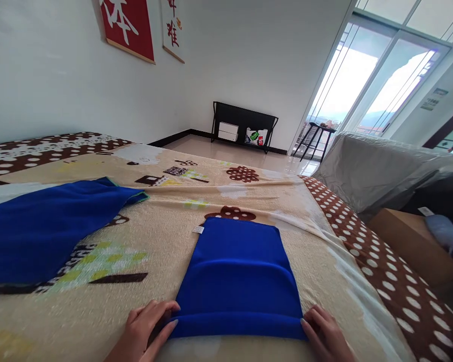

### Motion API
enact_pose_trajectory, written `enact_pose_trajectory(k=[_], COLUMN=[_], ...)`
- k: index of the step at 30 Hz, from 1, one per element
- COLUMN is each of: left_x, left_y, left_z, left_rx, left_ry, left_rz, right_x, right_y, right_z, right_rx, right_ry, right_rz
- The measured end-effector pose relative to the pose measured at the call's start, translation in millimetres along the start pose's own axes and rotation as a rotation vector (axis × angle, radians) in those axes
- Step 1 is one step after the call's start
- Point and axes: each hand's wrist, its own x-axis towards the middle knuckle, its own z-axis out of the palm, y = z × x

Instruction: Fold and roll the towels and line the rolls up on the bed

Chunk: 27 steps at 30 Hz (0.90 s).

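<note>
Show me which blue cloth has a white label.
The right blue cloth, touched by left hand and right hand: its white label sits by the far left corner. The left blue cloth shows none.

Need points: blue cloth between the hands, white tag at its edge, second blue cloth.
Blue cloth (239,291), head view: middle of its upper face.
White tag (198,230), head view: its face.
Second blue cloth (53,229), head view: middle of its visible part.
</note>
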Motion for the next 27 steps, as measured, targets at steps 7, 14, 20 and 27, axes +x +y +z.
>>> enact_pose_trajectory(k=[7, 14, 20, 27], left_x=[15.7, 57.1, 42.9, 7.3], left_y=[62.1, 90.3, 34.1, 15.1], left_z=[51.4, 78.3, 50.5, 24.6], left_rx=[0.300, 0.354, 0.431, 0.382], left_ry=[0.404, 0.233, 0.216, 0.319], left_rz=[0.195, 0.261, 0.098, 0.227], right_x=[6.9, 46.9, 32.0, -5.1], right_y=[-63.5, -97.9, -31.6, -6.7], right_z=[51.2, 68.3, 40.3, 24.6], right_rx=[-0.446, -0.490, -0.553, -0.484], right_ry=[0.455, 0.203, 0.224, 0.342], right_rz=[-0.246, -0.358, -0.211, -0.225])
